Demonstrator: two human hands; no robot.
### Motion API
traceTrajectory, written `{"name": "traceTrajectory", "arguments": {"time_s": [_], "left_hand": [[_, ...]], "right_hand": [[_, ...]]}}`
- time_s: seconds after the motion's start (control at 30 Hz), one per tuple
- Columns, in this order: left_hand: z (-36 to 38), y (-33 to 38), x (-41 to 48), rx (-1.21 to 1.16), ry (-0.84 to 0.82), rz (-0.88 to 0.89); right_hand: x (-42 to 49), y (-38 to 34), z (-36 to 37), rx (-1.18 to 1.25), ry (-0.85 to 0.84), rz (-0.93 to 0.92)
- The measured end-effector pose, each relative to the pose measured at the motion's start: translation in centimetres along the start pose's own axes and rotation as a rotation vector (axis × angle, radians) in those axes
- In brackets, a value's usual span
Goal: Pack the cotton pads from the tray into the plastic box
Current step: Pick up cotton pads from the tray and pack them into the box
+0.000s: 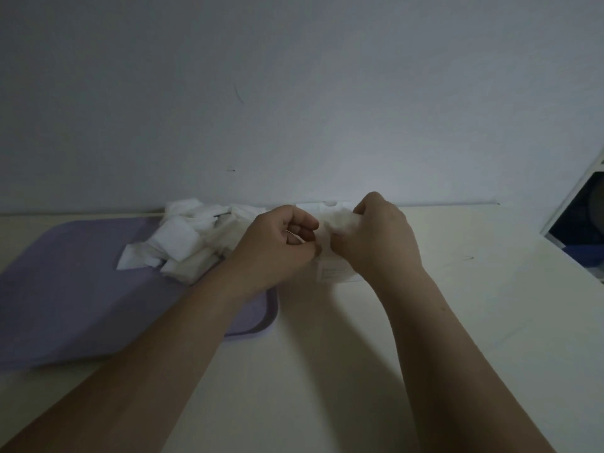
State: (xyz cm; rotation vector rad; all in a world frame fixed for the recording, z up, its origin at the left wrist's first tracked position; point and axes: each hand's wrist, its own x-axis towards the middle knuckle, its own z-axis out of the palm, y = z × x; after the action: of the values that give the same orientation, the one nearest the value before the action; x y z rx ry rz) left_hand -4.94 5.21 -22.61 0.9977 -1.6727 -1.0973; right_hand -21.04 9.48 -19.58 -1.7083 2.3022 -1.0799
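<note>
Dim, soft-edged. Can make out only the near wall of the plastic box [336, 271], blocked by 2 hands. Over the box, right hand [376, 237] grip pinching a crumpled cotton pad [338, 220]; left hand [277, 246] grip curled, around what cannot tell. Left of the box, cotton pads [186, 237] heaped on the purple tray [65, 273], worktop [327, 371] beneath. Far right of the box, cut off, a dark shelf opening [581, 223].
</note>
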Motion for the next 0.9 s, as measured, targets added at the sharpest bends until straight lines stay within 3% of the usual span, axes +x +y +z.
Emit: {"name": "traceTrajectory", "arguments": {"time_s": [0.37,0.6,0.9], "left_hand": [[-0.2,0.4,-0.4,0.003,-0.02,-0.002],[-0.3,0.3,-0.2,-0.02,-0.028,-0.014],[-0.9,0.2,-0.6,0.037,-0.049,0.004]], "right_hand": [[-0.7,-0.5,-1.8,-0.022,-0.147,-0.048],[-0.9,-1.4,-0.6,0.001,-0.26,0.057],[-1.2,-1.5,-0.5,-0.044,-0.232,-0.01]]}}
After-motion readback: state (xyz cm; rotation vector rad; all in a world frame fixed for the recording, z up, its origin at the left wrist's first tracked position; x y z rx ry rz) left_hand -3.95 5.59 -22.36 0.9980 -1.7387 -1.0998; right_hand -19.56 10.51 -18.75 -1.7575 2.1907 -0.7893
